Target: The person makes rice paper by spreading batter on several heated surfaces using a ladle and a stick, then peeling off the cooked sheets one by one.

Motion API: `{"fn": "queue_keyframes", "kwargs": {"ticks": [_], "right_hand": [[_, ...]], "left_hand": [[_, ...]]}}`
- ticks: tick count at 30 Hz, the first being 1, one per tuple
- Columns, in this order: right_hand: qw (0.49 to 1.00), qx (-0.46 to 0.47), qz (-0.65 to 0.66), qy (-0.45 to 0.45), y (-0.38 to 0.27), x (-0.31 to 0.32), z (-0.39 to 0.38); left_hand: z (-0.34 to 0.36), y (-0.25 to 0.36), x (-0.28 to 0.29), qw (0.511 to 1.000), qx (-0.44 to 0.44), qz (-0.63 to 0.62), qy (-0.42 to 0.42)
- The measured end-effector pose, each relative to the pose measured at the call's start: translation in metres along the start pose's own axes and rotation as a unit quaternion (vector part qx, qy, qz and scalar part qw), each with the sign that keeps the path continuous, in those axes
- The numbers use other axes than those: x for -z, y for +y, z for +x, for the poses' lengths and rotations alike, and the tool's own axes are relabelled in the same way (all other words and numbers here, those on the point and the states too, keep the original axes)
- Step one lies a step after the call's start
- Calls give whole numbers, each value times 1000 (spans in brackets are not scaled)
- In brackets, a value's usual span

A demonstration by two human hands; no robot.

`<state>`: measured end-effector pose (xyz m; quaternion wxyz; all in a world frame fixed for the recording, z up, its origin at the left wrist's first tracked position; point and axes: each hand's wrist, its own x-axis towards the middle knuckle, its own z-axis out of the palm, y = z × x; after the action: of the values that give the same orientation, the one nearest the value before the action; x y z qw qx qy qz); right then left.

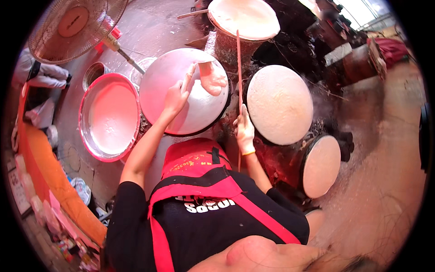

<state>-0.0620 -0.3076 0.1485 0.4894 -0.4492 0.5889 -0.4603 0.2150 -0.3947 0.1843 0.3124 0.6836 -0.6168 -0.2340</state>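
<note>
My left hand (177,96) is closed on a short pale handle. From the tool's far end hangs a thick lump of whitish batter (213,80), which hides the tool's exact shape. Below it lies a round griddle (156,75) with a pale, shiny surface. My right hand (244,128), in a whitish glove, grips a long wooden stick (239,68) that runs away from me between the griddles. Just right of this hand sits a second round griddle (280,104), covered by a pale sheet. A wide red-rimmed basin (113,120) of pale liquid batter stands to the left.
Another round griddle (244,18) lies at the far side, and a smaller one (321,166) at near right. A pedestal fan (72,22) stands at far left. Dark machinery or stove parts (294,54) fill the far right. A person's legs (47,75) show at left.
</note>
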Motion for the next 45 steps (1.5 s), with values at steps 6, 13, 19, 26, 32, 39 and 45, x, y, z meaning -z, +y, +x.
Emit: {"fn": "queue_keyframes", "kwargs": {"ticks": [6, 13, 19, 26, 32, 39, 45], "right_hand": [[872, 11, -481, 85, -7, -74, -93], [982, -117, 144, 11, -11, -151, -41], [946, -158, 268, 94, -15, -149, -102], [936, -171, 288, 103, -15, -202, -71], [943, -211, 251, -49, -38, -163, -68], [964, -189, 172, 71, -14, -162, -65], [972, -194, 107, -80, -48, -189, -32]], "left_hand": [[-3, 1, 53, 971, -137, 49, 188], [-14, -27, 134, 972, -140, -101, 159], [-135, -97, 177, 911, 179, -372, -13], [-249, -110, 176, 717, 369, -587, -70], [-285, -120, 162, 666, 432, -608, -35], [-303, -112, 151, 671, 420, -612, 0], [-307, -89, 123, 666, 422, -613, 50]]}}
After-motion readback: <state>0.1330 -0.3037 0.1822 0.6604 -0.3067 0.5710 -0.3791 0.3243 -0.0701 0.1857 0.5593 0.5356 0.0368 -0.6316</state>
